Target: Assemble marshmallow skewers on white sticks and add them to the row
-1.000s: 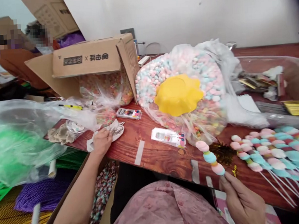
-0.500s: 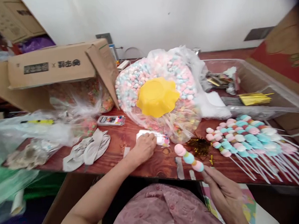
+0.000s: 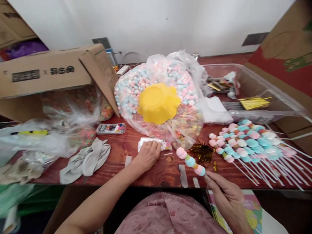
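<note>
My right hand [image 3: 225, 193] pinches a marshmallow skewer [image 3: 190, 161] just under its lowest piece. Pink, blue and white marshmallows alternate on it with small yellow-green pieces, and it tilts up to the left. My left hand [image 3: 149, 155] lies on a white printed packet [image 3: 166, 145] at the table's middle, its fingers curled down over it; the fingertips are partly hidden. A pile of finished marshmallow skewers [image 3: 247, 142] with white sticks lies to the right. Gold twist ties [image 3: 203, 152] are between the pile and the held skewer.
Behind my hands, a yellow wavy bowl [image 3: 159, 103] sits upside down on big bags of marshmallows [image 3: 129, 88] and gummy candy. A clear plastic bin [image 3: 250, 68] stands at the back right. On the left are an open cardboard box [image 3: 45, 72], grey gloves [image 3: 86, 160] and a flat case [image 3: 111, 128].
The camera view has shifted slightly, moving the scene a little left. Both hands keep their places, the right still with the skewer; a small white strip now shows beside the packet.
</note>
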Tool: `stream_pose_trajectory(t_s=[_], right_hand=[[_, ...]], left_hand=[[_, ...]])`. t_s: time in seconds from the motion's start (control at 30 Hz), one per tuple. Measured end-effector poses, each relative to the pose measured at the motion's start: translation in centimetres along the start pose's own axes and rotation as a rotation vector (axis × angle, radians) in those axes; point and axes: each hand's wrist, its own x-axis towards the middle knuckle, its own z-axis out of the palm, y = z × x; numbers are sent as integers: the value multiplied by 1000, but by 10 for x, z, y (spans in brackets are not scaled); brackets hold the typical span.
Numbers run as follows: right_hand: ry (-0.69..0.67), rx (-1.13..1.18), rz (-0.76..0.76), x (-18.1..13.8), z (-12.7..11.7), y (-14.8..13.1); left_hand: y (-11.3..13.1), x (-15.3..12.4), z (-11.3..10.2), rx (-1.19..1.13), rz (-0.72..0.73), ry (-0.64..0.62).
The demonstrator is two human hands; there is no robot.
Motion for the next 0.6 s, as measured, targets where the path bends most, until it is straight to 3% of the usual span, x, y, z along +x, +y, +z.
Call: stream_pose_trajectory(t_s=[0.37,0.6], right_hand=[[-39,-65,93,-12,-7,4],[-68,-42,108,-9,-4,5]], left_hand=[[-12,-11,18,-195,-157,254],[-11,-20,15,-205,-73,180]])
